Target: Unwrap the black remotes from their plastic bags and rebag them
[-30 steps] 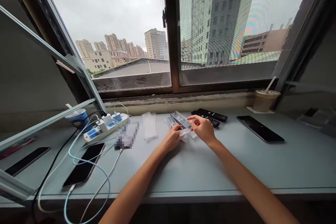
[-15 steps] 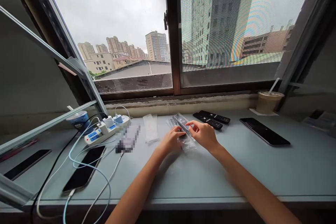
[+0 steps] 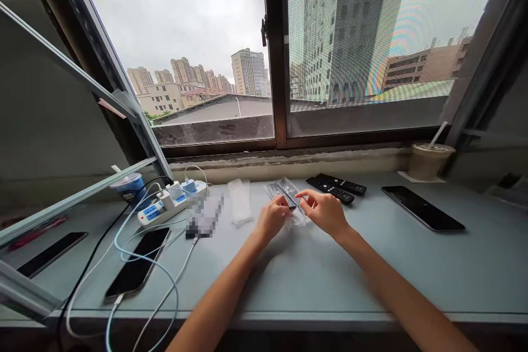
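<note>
In the middle of the desk my left hand (image 3: 274, 221) is closed, its fingers curled round the near end of a thin dark flat thing (image 3: 292, 206) whose kind I cannot make out. My right hand (image 3: 325, 213) is just to the right, index finger and thumb bent toward each other at the edge of a clear plastic bag (image 3: 285, 182). Crinkled clear plastic lies behind and beneath both hands, partly hidden by the fingers. Two black remote controls (image 3: 336, 193) rest just beyond my right hand, one partly over the other.
A whitish plastic packet (image 3: 240, 202) lies left of my hands. Further left are a power strip (image 3: 165, 210) with chargers, a phone (image 3: 138, 264) on a cable, and a blue cup (image 3: 127, 190). A black tablet (image 3: 423, 209) and an iced drink (image 3: 430, 160) stand right.
My fingers have shifted on the dark thing and the plastic, and my left hand has curled more closely. The whole view has drifted slightly, moving things a little right in the picture.
</note>
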`<state>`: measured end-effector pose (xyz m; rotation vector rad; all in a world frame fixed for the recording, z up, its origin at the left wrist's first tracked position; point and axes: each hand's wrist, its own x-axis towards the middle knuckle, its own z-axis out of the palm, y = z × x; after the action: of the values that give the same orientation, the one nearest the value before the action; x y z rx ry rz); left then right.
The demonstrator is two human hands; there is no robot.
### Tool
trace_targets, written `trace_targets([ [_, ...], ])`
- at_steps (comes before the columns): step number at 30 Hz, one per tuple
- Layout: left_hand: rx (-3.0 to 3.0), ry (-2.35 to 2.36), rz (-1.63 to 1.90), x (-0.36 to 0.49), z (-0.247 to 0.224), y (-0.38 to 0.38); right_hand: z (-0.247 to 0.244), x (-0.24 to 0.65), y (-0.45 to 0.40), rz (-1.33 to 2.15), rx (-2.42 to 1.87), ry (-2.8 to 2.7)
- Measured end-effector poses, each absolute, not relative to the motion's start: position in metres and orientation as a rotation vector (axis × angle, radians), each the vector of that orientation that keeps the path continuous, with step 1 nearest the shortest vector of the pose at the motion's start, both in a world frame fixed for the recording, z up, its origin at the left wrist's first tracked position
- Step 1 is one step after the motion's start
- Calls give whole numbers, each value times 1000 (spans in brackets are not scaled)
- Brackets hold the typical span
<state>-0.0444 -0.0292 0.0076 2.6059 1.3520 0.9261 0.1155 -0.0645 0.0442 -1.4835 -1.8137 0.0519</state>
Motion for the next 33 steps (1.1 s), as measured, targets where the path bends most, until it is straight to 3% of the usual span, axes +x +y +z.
trace_targets([
  [12,2504,1179,891,-42,8,-30,38,125,-51,79,-1584,-1787],
  [16,2454,1040,906,-45,6,-28,29,144,-36,67,-1746,-1701],
  [23,2402,1193,766,-56,17,-29,8,161,-24,-60,-2150,-1734],
  [28,2216,1797,900,-76,28,-22,2,168,-18,-96,-2154,-1712],
  [33,1903,2354,594,-97,26,-19,-2,177,-11,-107,-2123,-1584],
])
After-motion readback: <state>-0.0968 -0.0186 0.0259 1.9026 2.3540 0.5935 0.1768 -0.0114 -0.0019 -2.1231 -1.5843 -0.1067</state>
